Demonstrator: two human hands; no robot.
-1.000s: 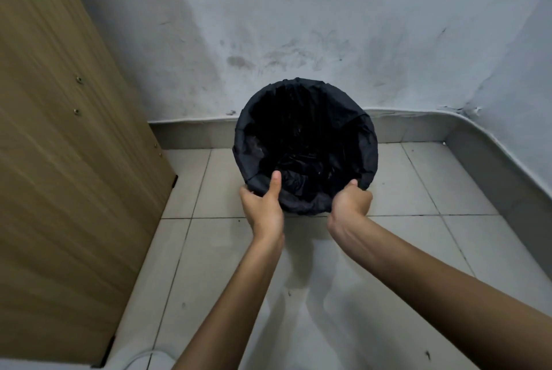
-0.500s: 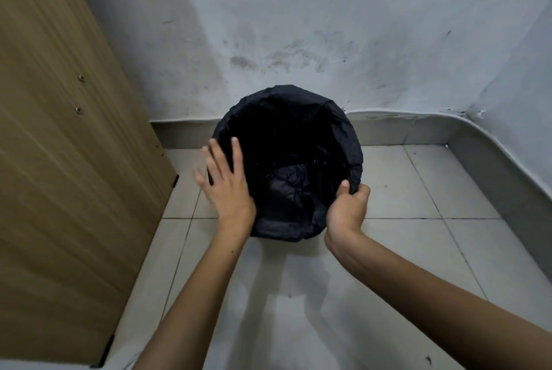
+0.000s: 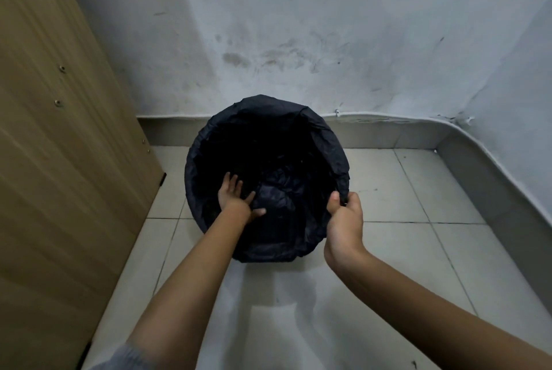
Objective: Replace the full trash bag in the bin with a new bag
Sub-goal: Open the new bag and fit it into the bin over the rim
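Bin (image 3: 337,166): one, black bag (image 3: 277,238) over rim; left hand (image 3: 234,194) fingers spread inside, right hand (image 3: 343,220) pinching bag.

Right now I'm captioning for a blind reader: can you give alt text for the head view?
A person's left hand presses open inside a black bag lining a bin, while the right hand pinches the bag's rim. The bin stands on a tiled floor by a scuffed wall.

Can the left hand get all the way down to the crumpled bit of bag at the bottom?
Probably yes. The left hand is already inside the open black bag, with nothing between it and the crumpled part, while the right hand grips the rim.
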